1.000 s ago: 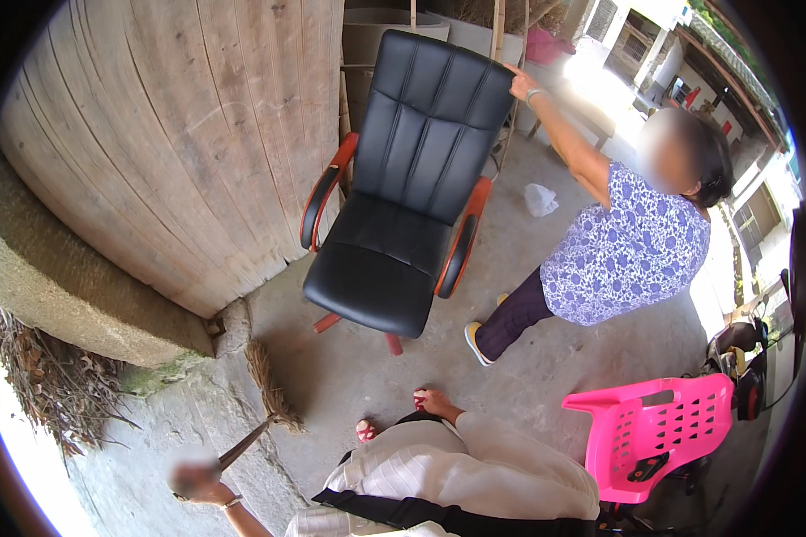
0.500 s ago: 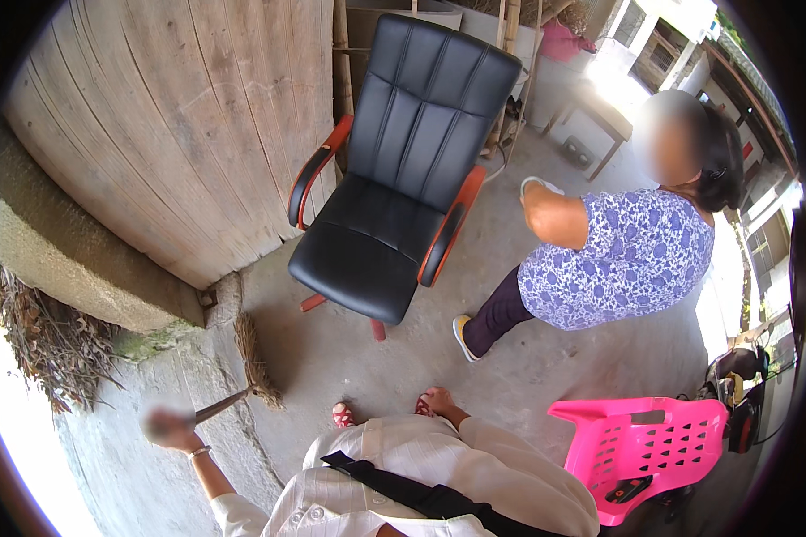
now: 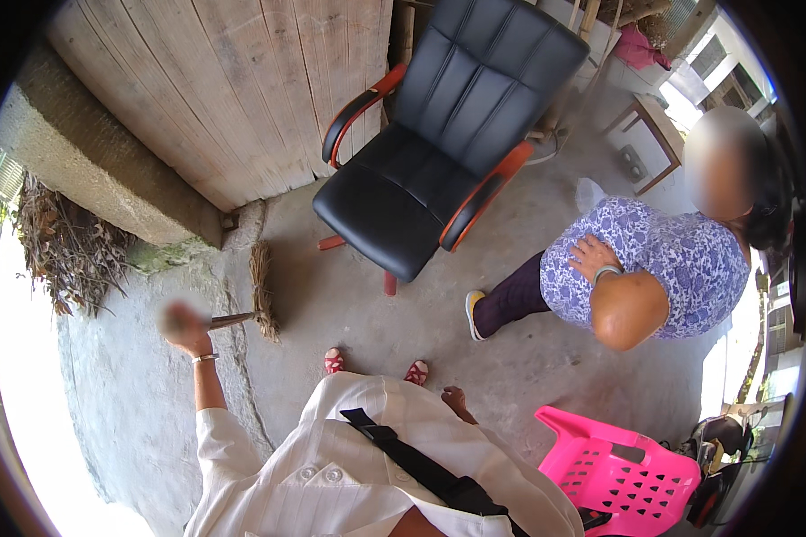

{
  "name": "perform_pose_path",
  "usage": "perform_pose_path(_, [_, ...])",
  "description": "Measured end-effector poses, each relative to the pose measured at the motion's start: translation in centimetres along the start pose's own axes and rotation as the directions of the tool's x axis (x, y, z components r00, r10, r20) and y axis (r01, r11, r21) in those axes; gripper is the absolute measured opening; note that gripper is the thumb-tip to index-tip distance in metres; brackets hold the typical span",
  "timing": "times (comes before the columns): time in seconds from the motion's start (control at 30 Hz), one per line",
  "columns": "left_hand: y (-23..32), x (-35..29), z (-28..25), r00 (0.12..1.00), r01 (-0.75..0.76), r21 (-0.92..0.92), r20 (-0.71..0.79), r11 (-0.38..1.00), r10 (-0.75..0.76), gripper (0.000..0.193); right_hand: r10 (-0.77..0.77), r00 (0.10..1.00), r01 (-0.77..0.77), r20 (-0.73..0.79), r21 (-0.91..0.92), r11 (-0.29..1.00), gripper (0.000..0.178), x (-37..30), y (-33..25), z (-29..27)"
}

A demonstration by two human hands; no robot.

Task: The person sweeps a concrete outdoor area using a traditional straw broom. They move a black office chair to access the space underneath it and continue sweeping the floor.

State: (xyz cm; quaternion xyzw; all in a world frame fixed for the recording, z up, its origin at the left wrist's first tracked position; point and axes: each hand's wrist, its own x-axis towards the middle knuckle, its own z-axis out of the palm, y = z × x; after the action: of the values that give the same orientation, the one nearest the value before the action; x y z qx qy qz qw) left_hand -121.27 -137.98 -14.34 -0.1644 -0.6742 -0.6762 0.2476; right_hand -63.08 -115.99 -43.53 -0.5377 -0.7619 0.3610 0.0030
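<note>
My left hand point(image 3: 186, 328), partly blurred, is closed around the short handle of a straw broom point(image 3: 261, 291). The broom's bristle end rests on the concrete floor, to the left of my feet. My right hand point(image 3: 455, 400) hangs low by my right side, mostly seen from above, with loosely bent fingers and no object visible in it. Straight ahead stands a black padded office chair point(image 3: 403, 192) with reddish wooden armrests and base. Neither hand touches the chair.
Another person point(image 3: 645, 259) in a purple patterned top stands to the right, one hand at the waist. A pink plastic chair point(image 3: 631, 483) is near right. Wooden boards point(image 3: 233, 89) and a concrete ledge point(image 3: 107, 134) border the left, with dry branches point(image 3: 67, 237) below. A small table point(image 3: 663, 134) stands behind.
My left hand and the broom now appear higher in view. My right hand has shifted slightly right. The other person has turned and laid a hand at the waist. The view has shifted.
</note>
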Motion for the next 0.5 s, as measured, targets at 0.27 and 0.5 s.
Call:
perform_pose_path(0.27, [5.8,0.1,0.1,0.991,0.115,0.032,0.069,0.993,-0.117,0.013,0.044,0.994,-0.062,0.104,0.175,0.983,0.028,2.6,-7.3,-1.6])
perform_pose_path(0.5, [6.0,0.4,-1.4,0.997,0.078,-0.029,0.014,0.996,-0.078,0.011,0.101,0.992,-0.107,0.075,0.084,0.991,0.028,2.3,-6.6,-2.7])
